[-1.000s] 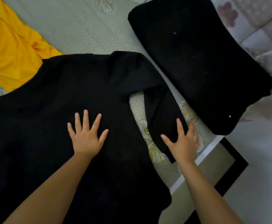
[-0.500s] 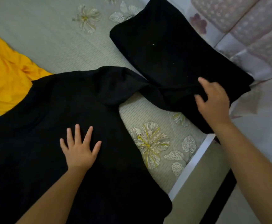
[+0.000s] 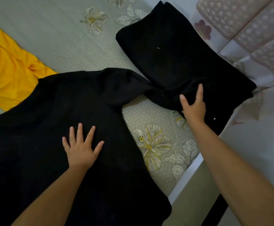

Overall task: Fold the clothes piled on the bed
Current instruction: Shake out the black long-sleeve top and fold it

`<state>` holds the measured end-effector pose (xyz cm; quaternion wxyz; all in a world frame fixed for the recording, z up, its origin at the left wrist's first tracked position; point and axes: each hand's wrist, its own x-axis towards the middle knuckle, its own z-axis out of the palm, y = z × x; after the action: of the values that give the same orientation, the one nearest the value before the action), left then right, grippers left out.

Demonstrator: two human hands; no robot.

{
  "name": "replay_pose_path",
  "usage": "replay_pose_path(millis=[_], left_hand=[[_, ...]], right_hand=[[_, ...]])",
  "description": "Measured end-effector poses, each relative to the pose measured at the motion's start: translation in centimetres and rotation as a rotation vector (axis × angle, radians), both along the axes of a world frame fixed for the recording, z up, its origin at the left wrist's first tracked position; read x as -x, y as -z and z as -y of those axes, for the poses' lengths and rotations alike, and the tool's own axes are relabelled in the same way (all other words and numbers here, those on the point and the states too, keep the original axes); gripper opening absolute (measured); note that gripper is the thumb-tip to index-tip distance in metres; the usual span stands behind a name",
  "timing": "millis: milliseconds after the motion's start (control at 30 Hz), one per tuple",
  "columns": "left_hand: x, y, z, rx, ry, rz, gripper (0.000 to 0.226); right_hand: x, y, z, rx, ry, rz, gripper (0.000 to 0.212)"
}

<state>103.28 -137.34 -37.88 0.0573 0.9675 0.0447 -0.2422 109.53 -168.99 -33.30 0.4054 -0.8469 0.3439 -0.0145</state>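
The right hand [image 3: 194, 106] pinches the black shirt's sleeve [image 3: 162, 93]; the left hand [image 3: 80, 147] presses flat, fingers spread, on the shirt [image 3: 51, 111]. A hard pull could mess up the folded black pile [image 3: 173, 54] underneath.

Black shirt [image 3: 54, 121]: large, spread flat on bed, front side down or up not discernible; covers lower left of view. Its right sleeve [image 3: 151, 93] stretches out twd upper right, twisted, end lying on the folded black garment [image 3: 178, 51]. Folded black garment: neat rectangle, flat, near bed's right edge, set diagonally; small white specks on fabric. Yellow garment [image 3: 5, 75]: crumpled, unfolded, at left; black shirt's shoulder edge overlaps its lower right part. All three lie on bed, no stack.
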Motion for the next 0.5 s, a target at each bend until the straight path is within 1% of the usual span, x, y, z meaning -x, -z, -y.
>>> replay_pose_path(millis=[100, 200, 300, 367, 433, 500], left_hand=[[-0.1, 0.0, 0.0, -0.018, 0.013, -0.014, 0.065], [-0.1, 0.0, 0.0, -0.024, 0.026, -0.008, 0.065], [-0.3, 0.0, -0.1, -0.014, 0.039, -0.021, 0.065], [-0.4, -0.3, -0.4, 0.033, 0.030, -0.026, 0.065], [0.1, -0.8, -1.4, 0.077, -0.013, -0.014, 0.064], [1.4, -1.6, -3.6, 0.104, -0.108, 0.020, 0.063]], right_hand=[[-1.7, 0.0, -0.8, 0.044, 0.016, -0.047, 0.067], [-2.3, -0.2, -1.4, 0.102, -0.018, 0.034, 0.062], [-3.1, -1.6, -3.8, 0.162, -0.195, 0.153, 0.061], [-3.7, -3.3, -7.0, 0.190, -0.337, 0.258, 0.062], [-4.2, -4.7, -10.7, 0.216, -0.473, 0.388, 0.062], [-4.4, -5.8, -15.3, 0.207, -0.610, 0.487, 0.059]])
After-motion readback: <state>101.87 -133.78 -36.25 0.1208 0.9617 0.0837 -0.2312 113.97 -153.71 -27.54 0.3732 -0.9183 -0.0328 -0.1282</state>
